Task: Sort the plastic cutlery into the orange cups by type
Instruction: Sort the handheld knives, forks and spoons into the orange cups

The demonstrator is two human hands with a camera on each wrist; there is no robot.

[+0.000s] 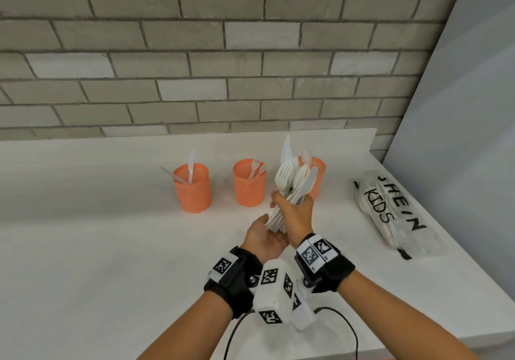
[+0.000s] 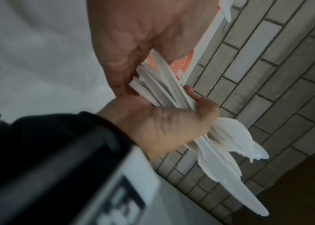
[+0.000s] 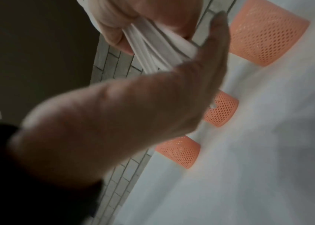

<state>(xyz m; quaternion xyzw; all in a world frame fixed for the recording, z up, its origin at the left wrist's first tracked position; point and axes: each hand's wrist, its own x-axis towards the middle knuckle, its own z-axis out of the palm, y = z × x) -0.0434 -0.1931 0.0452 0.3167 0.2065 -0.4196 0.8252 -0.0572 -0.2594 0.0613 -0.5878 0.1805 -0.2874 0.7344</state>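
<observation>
My right hand (image 1: 296, 214) was wrapped around a bunch of white plastic cutlery (image 1: 292, 184), fingers and thumb curled about the handles, holding it upright above the white counter (image 1: 111, 248) in front of the three cups. The bunch was a mix: fork tines showed on the near side, rounded spoon bowls in the middle, and one knife blade stuck up above the rest. The heads fanned outward while the handles were squeezed close together below. My left hand (image 1: 264, 238) lay palm up beneath the handle ends, fingers straight and loose, touching the butts of the handles rather than gripping them.

Three orange mesh cups stood in a row near the brick wall (image 1: 250, 53). The left cup (image 1: 192, 189) held knives leaning out over its rim, the middle cup (image 1: 249, 184) held forks, and the right cup (image 1: 316, 174) sat mostly behind the bunch, with what looked like a spoon head showing above it.

How many pieces were in the bunch I could not tell, since they overlapped. Both wrist views were dim and blurred; the left wrist view showed serrated knife edges and the splayed handles, the right wrist view only the handles against my left palm. To the right on the counter lay a clear plastic bag (image 1: 390, 214) with black lettering, partly cut off by its folds, its contents unclear.
</observation>
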